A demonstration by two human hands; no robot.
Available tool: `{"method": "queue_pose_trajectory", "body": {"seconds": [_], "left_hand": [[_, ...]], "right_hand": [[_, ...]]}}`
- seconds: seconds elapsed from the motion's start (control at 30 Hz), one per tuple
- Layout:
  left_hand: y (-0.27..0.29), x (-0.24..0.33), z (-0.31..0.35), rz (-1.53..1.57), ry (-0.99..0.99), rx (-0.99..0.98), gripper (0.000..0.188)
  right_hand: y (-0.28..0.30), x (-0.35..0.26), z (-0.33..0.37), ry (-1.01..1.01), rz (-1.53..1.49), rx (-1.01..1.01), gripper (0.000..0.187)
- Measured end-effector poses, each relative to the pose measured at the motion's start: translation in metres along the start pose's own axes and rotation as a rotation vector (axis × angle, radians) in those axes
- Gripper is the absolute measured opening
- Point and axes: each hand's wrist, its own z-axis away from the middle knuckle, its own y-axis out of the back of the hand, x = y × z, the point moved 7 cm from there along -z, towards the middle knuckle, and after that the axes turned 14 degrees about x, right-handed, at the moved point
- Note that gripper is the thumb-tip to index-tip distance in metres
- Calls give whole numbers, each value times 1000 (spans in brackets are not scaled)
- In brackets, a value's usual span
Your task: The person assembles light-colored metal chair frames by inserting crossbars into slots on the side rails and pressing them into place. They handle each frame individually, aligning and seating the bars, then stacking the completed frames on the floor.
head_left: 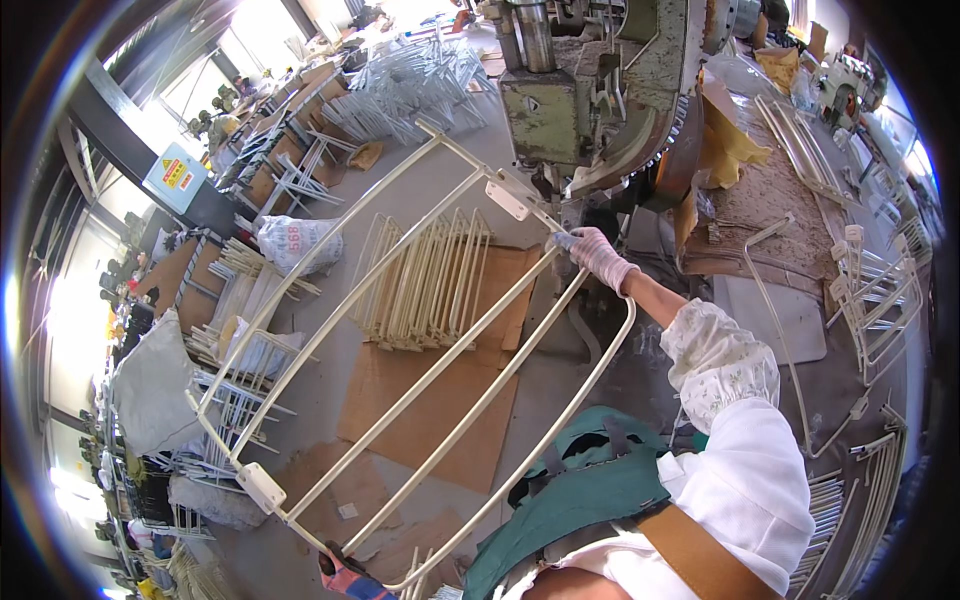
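Note:
A cream tubular metal frame (417, 396) with several parallel bars spans the middle of the view, tilted and held off the floor. My right hand (598, 257), in a pale striped glove, is closed round its far end rail, close under a green press-like machine (545, 120). At the lower edge my left hand (352, 578), in an orange and blue glove, grips the near end rail; part of that hand is cut off by the picture's edge. One small flat plate (508, 198) sits on the far end rail, and another plate (262, 487) on the near one.
Beyond the held frame, a stack of similar cream frames (425, 285) stands on brown cardboard (430, 410). On the right is a worktable (765, 225) with more bent tube pieces (875, 290). Heaped metal parts (410, 90) and a white sack (298, 243) lie at the left and back.

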Motion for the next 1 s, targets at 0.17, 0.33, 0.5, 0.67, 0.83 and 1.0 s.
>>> {"method": "queue_pose_trajectory", "body": {"seconds": [0.17,0.33,0.5,0.67,0.83,1.0], "left_hand": [[-36,26,21,15,17,0,21],[-53,11,32,-34,81,-1,20],[-40,15,59,-104,141,19,19],[-36,3,62,-128,208,17,18],[-19,-25,48,-114,246,103,17],[0,-35,42,-93,207,130,15]], "right_hand": [[22,-21,-1,131,20,68,27],[41,-15,-21,299,126,102,30],[41,-19,-25,331,172,72,27],[47,-13,-32,343,182,55,27],[42,-23,-26,306,241,4,28],[40,-22,-23,336,253,4,29]]}}
